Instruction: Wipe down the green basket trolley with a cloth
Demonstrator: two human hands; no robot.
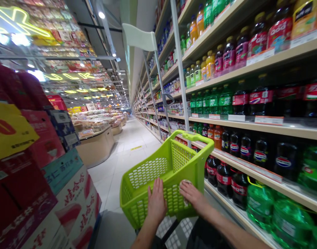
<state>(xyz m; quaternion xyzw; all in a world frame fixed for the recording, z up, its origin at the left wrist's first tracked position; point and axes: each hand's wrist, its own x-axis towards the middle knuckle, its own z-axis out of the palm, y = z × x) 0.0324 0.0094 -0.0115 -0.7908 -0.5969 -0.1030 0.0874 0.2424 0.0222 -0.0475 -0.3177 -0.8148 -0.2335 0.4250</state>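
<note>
A green plastic shopping cart stands in front of me, its handle at the upper right. My left hand lies against the side of the basket near its rim, fingers stretched out and nothing in it. Farther right, my right hand presses a pale crumpled cloth to the perforated side of the cart. Only part of the cloth shows under and beside the fingers.
Shelves of bottled drinks line the right side. Stacked drink cartons stand close on the left. A round display counter and a tiled aisle lie beyond the cart.
</note>
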